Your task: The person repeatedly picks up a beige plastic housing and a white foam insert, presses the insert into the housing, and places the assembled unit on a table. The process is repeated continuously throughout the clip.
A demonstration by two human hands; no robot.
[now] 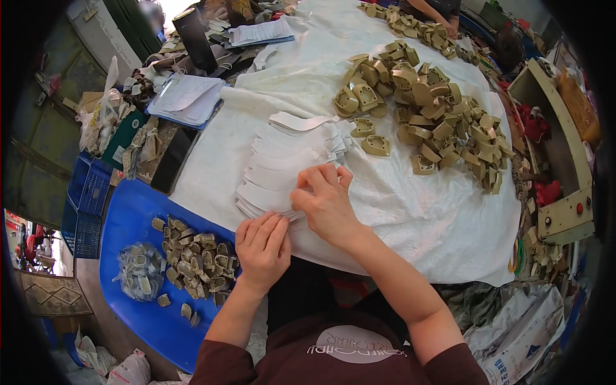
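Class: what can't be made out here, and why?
In the head view:
Anything the right hand pinches: hidden by the hand.
Nearest white curved strips: partly covered by the left hand.
Khaki moulded pieces low in heap: buried under others.
Upper-right co-worker: head cut off by upper edge.

At the near edge we see lettering on a pale oval print (pixel 357 343) on the dark shirt (pixel 296 360) – upside down from our side. Near right, a white sack (pixel 525 343) carries blue printed characters and a mark. At far left, we make out fine writing on the clipboard papers (pixel 186 97) and on the farther papers (pixel 260 31) – too small to read.
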